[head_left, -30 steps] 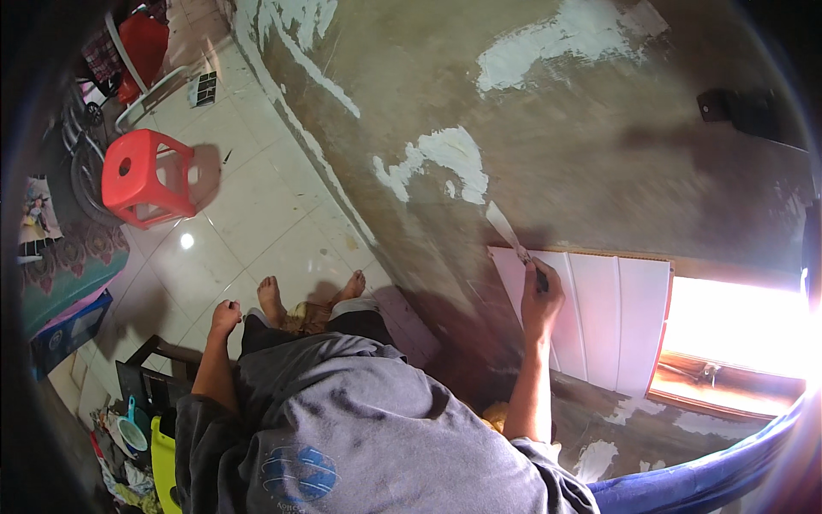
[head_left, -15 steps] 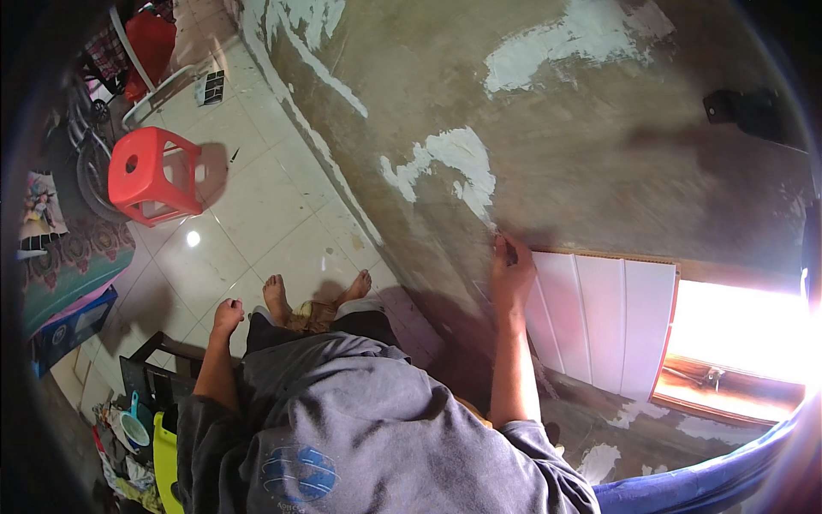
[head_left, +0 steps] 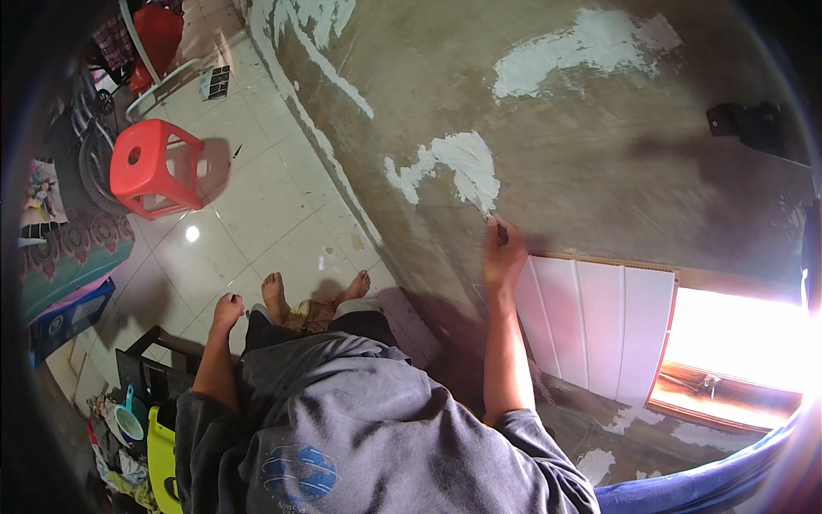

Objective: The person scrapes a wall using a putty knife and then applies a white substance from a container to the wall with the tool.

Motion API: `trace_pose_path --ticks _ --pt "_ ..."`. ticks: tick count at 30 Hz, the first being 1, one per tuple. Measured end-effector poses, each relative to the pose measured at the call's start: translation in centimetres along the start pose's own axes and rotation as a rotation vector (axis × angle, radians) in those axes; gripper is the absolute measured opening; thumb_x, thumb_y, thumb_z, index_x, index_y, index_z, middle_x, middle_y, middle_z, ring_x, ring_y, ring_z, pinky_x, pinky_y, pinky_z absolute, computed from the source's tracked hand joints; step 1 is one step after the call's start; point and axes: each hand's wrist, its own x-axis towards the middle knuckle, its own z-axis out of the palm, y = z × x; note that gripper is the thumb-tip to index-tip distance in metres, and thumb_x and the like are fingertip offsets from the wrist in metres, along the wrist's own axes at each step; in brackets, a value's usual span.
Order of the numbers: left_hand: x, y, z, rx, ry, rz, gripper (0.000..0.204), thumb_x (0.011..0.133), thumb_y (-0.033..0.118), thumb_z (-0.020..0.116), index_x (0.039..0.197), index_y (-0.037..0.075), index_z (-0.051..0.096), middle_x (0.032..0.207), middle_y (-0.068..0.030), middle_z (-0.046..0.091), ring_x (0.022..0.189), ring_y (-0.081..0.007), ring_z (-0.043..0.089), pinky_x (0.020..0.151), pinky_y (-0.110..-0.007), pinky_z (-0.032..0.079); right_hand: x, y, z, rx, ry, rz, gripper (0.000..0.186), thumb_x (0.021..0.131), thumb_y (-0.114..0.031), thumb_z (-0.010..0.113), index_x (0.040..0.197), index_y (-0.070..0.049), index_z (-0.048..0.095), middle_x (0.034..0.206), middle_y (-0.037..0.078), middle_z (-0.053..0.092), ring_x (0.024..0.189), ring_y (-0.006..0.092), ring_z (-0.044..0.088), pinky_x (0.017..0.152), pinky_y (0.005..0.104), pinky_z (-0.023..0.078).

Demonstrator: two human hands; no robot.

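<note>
My right hand [head_left: 506, 248] is raised to the brown plastered wall [head_left: 599, 163], its fingers closed round a small putty knife [head_left: 486, 212]. Only a thin bit of the blade shows past my fingers, touching the lower end of a curved patch of white filler [head_left: 465, 163]. Out to the left, my left hand [head_left: 228, 311] hangs over the tiled floor with curled fingers; whatever it holds, if anything, is hidden. Another white filler patch [head_left: 582, 53] lies higher on the wall.
Beside my right forearm a white ribbed panel [head_left: 595, 321] covers part of a bright window opening [head_left: 736, 334]. A red plastic stool [head_left: 157, 170] stands on the tiled floor [head_left: 274, 184], with a bicycle [head_left: 96, 154] behind. Blue cloth [head_left: 693, 488] hangs at lower right.
My right hand has moved slightly up and left along the wall, bringing the knife against the lower end of the curved filler patch. My left hand has hardly shifted.
</note>
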Motion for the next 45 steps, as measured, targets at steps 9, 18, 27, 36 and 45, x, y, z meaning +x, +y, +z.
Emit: trace_pose_path --ticks 9,18,27,36,45 --pt "-1.4 -2.1 -0.6 -0.025 0.017 -0.063 0.036 0.095 0.031 0.053 0.084 -0.003 0.057 0.069 -0.0121 0.065 0.056 -0.0207 0.064 0.057 -0.034 0.052 0.0 -1.6 -0.9 -0.044 -0.059 0.076 0.021 0.09 -0.019 0.062 0.099 -0.001 0.067 0.092 0.021 0.066 0.082 0.0346 0.065 0.073 0.0379 0.05" --pt "-1.3 -1.7 -0.4 -0.003 0.029 -0.056 0.036 0.093 0.031 0.054 0.082 -0.004 0.057 0.069 -0.0147 0.065 0.057 -0.0224 0.066 0.058 -0.035 0.052 -0.1 -2.1 -1.3 0.025 -0.089 0.107 0.022 0.091 -0.019 0.063 0.102 0.0 0.067 0.094 0.019 0.068 0.089 0.0247 0.066 0.079 0.0336 0.05" --pt "1.9 -1.0 1.0 0.008 -0.024 -0.022 0.034 0.094 0.029 0.052 0.086 -0.003 0.058 0.069 -0.0148 0.065 0.059 -0.024 0.066 0.061 -0.036 0.052 -2.4 -0.1 -9.0 0.076 0.079 0.148 0.024 0.093 -0.017 0.064 0.107 0.002 0.067 0.098 0.013 0.068 0.092 0.019 0.063 0.083 0.0304 0.049" --pt "0.8 0.8 0.2 0.078 -0.008 -0.003 0.037 0.094 0.032 0.051 0.087 -0.003 0.059 0.071 -0.0161 0.066 0.062 -0.0253 0.068 0.063 -0.036 0.052 -1.5 -1.2 -5.3 0.171 0.085 0.218 0.026 0.093 -0.02 0.063 0.105 0.003 0.066 0.091 0.01 0.068 0.082 0.0146 0.06 0.075 0.0275 0.048" --pt "0.7 -1.8 0.3 0.048 0.013 0.01 0.039 0.093 0.033 0.053 0.082 -0.003 0.059 0.068 -0.0183 0.064 0.059 -0.027 0.066 0.061 -0.037 0.051 -0.3 -3.4 -4.7 0.148 0.063 0.217 0.025 0.094 -0.02 0.063 0.103 0.003 0.067 0.091 0.008 0.068 0.083 0.0136 0.061 0.075 0.0272 0.048"
